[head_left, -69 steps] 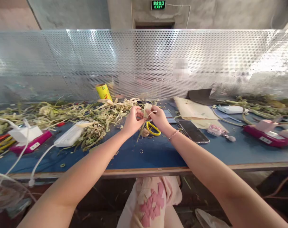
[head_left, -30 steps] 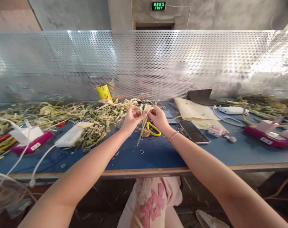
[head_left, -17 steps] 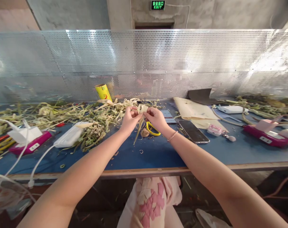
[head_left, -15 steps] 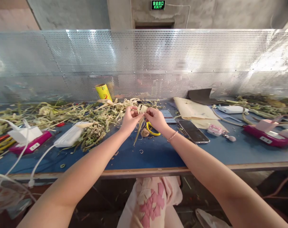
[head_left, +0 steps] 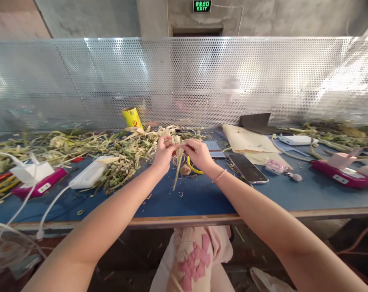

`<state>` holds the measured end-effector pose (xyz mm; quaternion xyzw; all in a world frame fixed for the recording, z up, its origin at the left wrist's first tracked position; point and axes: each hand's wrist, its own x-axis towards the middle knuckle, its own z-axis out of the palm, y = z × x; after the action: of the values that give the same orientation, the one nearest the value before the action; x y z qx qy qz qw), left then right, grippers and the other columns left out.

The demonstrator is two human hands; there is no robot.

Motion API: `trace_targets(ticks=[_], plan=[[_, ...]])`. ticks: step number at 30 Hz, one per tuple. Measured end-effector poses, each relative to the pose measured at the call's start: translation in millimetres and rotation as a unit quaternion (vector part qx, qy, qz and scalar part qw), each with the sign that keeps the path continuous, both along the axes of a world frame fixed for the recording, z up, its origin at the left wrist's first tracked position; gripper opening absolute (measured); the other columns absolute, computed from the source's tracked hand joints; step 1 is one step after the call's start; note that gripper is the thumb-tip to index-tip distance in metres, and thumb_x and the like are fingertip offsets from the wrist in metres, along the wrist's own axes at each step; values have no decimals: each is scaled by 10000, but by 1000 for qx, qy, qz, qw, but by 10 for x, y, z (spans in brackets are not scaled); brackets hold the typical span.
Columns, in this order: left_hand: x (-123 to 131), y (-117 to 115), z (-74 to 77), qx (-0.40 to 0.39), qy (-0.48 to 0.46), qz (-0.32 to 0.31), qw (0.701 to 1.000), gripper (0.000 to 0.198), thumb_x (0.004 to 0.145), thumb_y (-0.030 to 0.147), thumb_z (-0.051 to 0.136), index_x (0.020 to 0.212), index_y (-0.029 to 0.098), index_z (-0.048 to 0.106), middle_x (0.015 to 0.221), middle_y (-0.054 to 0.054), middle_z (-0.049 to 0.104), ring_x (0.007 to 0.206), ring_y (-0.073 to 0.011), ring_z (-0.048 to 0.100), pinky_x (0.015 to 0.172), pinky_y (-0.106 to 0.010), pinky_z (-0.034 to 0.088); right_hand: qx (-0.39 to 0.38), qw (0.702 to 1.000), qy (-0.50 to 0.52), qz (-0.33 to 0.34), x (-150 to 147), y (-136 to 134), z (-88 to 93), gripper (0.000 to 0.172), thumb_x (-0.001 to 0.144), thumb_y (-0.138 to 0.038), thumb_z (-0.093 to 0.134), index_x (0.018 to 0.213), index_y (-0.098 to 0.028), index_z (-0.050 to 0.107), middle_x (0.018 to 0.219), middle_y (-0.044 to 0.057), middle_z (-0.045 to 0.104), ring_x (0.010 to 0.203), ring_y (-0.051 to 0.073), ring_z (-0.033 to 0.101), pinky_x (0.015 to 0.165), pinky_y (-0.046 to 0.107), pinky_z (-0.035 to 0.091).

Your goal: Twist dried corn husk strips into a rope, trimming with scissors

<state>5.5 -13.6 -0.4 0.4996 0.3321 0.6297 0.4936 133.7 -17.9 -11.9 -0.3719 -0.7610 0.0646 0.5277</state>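
Note:
A pale, dried plant piece [head_left: 178, 159] with a greenish stem hangs down between my two hands over the blue table. My left hand [head_left: 165, 154] pinches it from the left, fingers closed near its pale top. From the right, my right hand [head_left: 198, 153] has its thumb and fingertips closed on the same pale top. Just below my hands lie a small brown ball-like clump [head_left: 185, 170] and a yellow loop-shaped handle [head_left: 195, 167], partly hidden by my right hand. A heap of dried leaves and stalks [head_left: 123, 162] spreads left of my left hand.
On the right are a phone [head_left: 247, 168], an earphone case [head_left: 274, 166], brown paper [head_left: 247, 140] and a magenta power strip [head_left: 342, 174]. Left lie a white adapter [head_left: 89, 172] and another magenta strip [head_left: 39, 185]. A yellow tube [head_left: 132, 118] stands before the perforated metal screen [head_left: 184, 81].
My hands have shifted slightly left, and their fingertips have moved on the pale top. The stem now hangs straighter and a little lower and to the right.

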Motion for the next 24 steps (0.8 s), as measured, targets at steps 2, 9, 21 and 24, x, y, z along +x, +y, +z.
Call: trace_targets(ticks=[2,9,21,24], plan=[[-6,8,6,-24,-14,8,1000,354,556,137,639,788,215,384,547,94,469,467,-54,462,455,-173,346,7,1000,1,-5,-12,-2,-5,209,809,-258,443,610,-201,419,636,3,482,644,127,444,637,249,356],[-30,69,-13,-7,-11,36,999,328,594,171,650,787,214,389,575,85,489,511,-71,502,499,-193,394,-164,985,8,46,-64,58,-96,206,734,-344,518,614,-191,450,579,-21,504,548,107,446,545,241,349],[-4,86,-86,23,50,20,998,347,572,137,671,798,198,414,579,71,532,540,-87,526,560,-226,417,-157,986,45,42,-1,76,-63,227,761,-304,466,568,-196,413,500,-33,484,492,97,434,521,232,343],[3,43,-40,-23,-8,13,1000,346,562,109,650,788,195,402,576,73,536,539,-85,533,564,-225,425,-136,989,42,34,-12,63,-59,206,766,-289,464,587,-199,415,504,-39,458,504,98,412,529,229,338]])
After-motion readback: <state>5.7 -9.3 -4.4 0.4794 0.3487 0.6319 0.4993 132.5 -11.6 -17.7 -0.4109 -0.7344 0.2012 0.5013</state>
